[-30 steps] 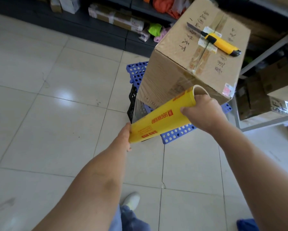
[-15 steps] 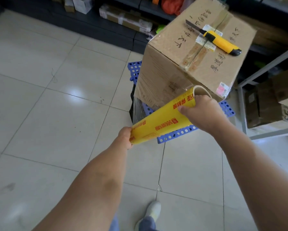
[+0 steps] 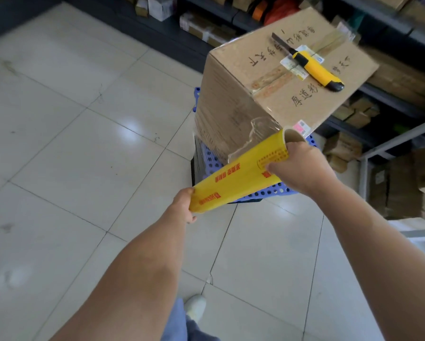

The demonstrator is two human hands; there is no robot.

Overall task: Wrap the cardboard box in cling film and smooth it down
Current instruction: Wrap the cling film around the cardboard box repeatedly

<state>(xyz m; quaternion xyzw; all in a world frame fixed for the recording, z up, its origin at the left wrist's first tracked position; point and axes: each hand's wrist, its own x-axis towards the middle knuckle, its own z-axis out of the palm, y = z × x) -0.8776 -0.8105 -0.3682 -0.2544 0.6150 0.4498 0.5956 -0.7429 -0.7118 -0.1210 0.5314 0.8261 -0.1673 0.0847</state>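
Two ends of the yellow roll (image 3: 238, 178) sit in my curled grips, left hand (image 3: 184, 205) low, right hand (image 3: 302, 168) high. Since a moment ago I have swung it round to the near corner of the cardboard box (image 3: 231, 107) on the blue crate (image 3: 260, 193); film (image 3: 260, 129) stretches taut, so another face looks covered. Open floor (image 3: 83, 143) left, shelf frame (image 3: 393, 140) close right.

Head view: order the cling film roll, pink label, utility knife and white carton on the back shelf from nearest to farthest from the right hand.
1. cling film roll: held in the right hand.
2. pink label: near corner of the cardboard box.
3. utility knife: atop the box.
4. white carton: far shelf, upper left.
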